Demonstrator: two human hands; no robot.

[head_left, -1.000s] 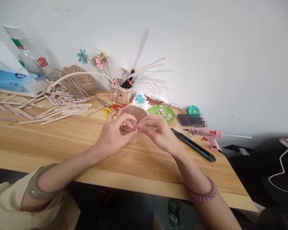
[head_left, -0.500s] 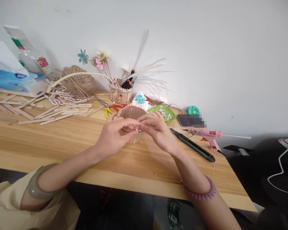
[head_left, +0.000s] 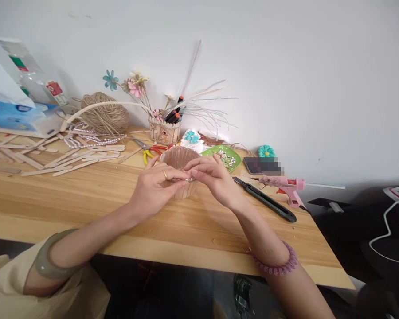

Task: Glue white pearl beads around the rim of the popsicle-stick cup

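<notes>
A small round holder made of wooden craft sticks (head_left: pixel 180 157) stands on the wooden table (head_left: pixel 96 195). My left hand (head_left: pixel 153 188), with a ring on one finger, is curled against its front. My right hand (head_left: pixel 216 179) meets it from the right. The fingertips of both hands pinch together on a tiny pearl-like piece (head_left: pixel 186 178) at the holder's front rim. What lies between the fingers is too small to name with certainty.
Loose craft sticks (head_left: pixel 69 159), a pearl string (head_left: pixel 86 139) and a twine ball (head_left: pixel 104 116) lie at the left. Behind the holder are scissors (head_left: pixel 149 150), a pen pot with flowers (head_left: pixel 162 128) and a green dish (head_left: pixel 224 156). A black cutter (head_left: pixel 264 204), a phone (head_left: pixel 262 165) and a pink glue gun (head_left: pixel 286 185) lie at the right.
Both hands have stayed pinched together at the holder's front rim, with only small finger shifts. The view has drifted slightly, so everything sits a little further left.
</notes>
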